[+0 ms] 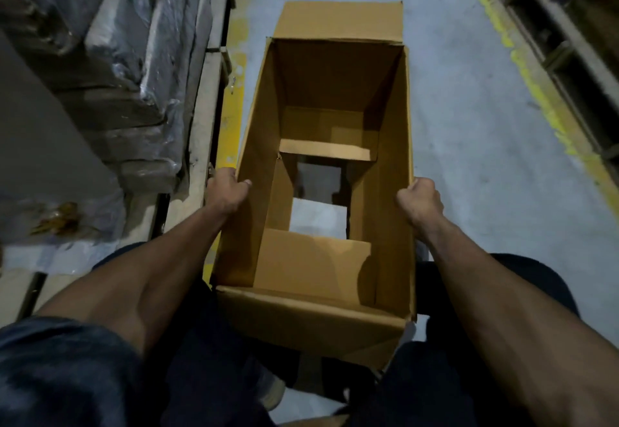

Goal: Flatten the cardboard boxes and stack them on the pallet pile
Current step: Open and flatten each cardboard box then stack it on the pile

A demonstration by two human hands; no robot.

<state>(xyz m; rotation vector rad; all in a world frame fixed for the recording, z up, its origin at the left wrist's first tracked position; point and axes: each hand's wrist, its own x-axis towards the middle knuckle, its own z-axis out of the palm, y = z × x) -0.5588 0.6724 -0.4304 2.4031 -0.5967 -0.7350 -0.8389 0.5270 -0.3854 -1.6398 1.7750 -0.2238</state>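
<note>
A tall brown cardboard box (328,78) is held upright in front of me, open at the top. Its bottom flaps hang loose, so the grey floor shows through the gap. My left hand (229,188) grips the box's left wall at the top edge, thumb over the rim. My right hand (420,200) grips the right wall at the same height. A top flap stands up at the far end, and another folds down toward my legs. No pile of flattened boxes is in view.
A wooden pallet (204,91) with plastic-wrapped goods (110,41) stands close on the left. Yellow floor lines (536,91) run along both sides of the grey aisle. Dark racking or pallets (576,34) line the right edge. My shoes show below the box.
</note>
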